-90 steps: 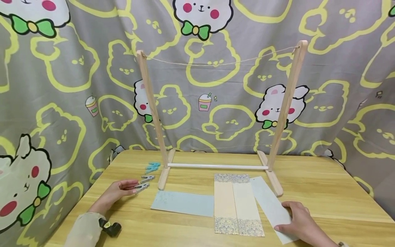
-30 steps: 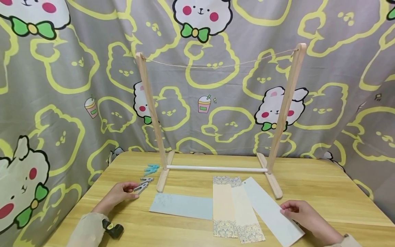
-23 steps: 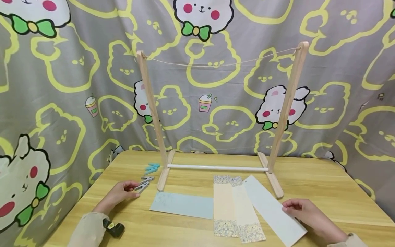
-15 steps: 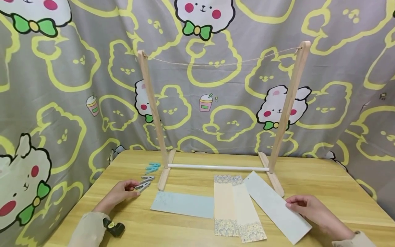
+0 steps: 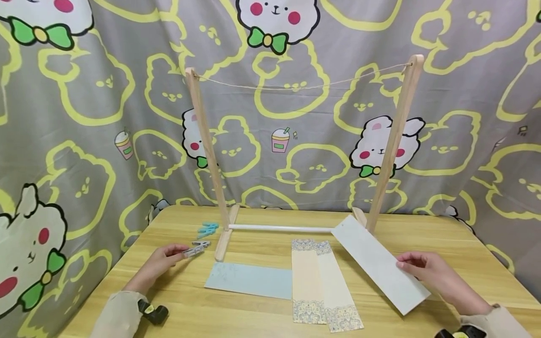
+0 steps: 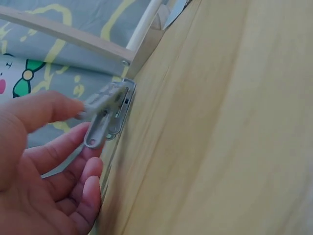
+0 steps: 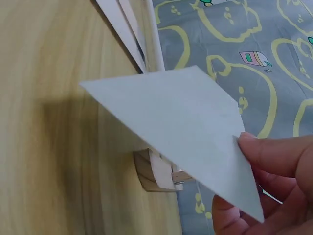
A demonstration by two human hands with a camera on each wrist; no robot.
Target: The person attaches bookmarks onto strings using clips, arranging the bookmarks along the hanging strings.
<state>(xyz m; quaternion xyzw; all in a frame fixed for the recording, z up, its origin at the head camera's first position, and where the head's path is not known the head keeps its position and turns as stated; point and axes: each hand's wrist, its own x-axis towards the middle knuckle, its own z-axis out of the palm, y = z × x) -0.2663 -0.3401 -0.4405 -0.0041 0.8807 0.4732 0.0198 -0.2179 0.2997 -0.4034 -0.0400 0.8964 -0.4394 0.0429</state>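
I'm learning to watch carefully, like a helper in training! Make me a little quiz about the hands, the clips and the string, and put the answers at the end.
1. What is the right hand holding?
2. True or false: the string sags in the middle.
3. Pick one: what colour is the clip in the left hand?
A) red
B) grey
C) black

Key:
1. A pale card.
2. True.
3. B
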